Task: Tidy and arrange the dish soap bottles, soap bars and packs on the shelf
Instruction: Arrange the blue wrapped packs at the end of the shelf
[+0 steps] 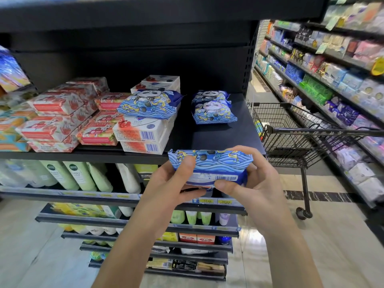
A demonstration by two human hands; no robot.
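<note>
"Two blue packs (214,110) lie one on the other at the right side of the shelf (224,138), is it so?"

"Yes. A third blue pack (148,104) lies on top of the white boxes (141,134), which are stacked near the middle. Left of them, the red soap packs (56,119) are piled in rows up to the front edge. On the lower shelf, pale bottles (79,175) stand close together."

"Where is room to move?"

"A bare strip of dark shelf runs between the white boxes and the blue packs. More bare shelf lies in front of these packs, down to the front edge. A shopping cart (291,138) stands in the aisle, near the right end of the shelf."

"And the hands?"

"Both carry the held pack (209,167). It is in the air just in front of the shelf's front edge, with its long side along that edge. The left grip (172,183) holds the left end, thumb on the near face and fingers below. The right grip (255,179) holds the right end, thumb pressed beside the barcode and fingers curled over the top. Both forearms rise from below and come together at the pack."
</note>
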